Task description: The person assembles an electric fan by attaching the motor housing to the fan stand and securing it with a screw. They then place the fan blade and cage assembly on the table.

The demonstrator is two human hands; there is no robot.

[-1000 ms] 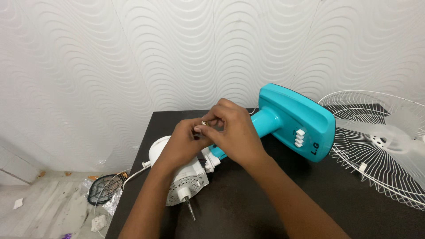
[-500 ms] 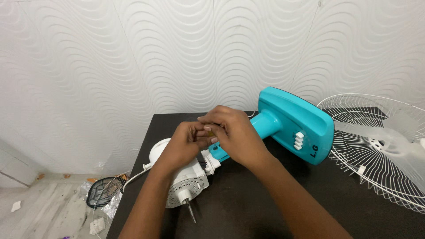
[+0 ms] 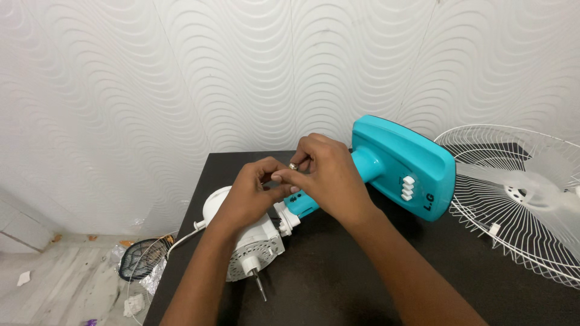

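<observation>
Both hands meet above the left half of the black tabletop point(image 3: 338, 278), over the neck of a dismantled fan. The right hand point(image 3: 329, 178) pinches a small brass-coloured nut point(image 3: 293, 166) between thumb and forefinger, the other fingers curled. The left hand point(image 3: 251, 196) is half closed, its fingertips touching the right hand just below the nut; whether it grips the nut too is not clear. Beneath them the white motor housing point(image 3: 254, 244) lies near the tabletop's left edge, its metal shaft point(image 3: 261, 288) pointing toward the near edge. The turquoise fan base point(image 3: 411, 166) lies tilted toward the far edge, its 3 white buttons point(image 3: 408, 188) showing. A white wire grille point(image 3: 513, 199) with a translucent blade point(image 3: 544, 187) rests at the right edge
</observation>
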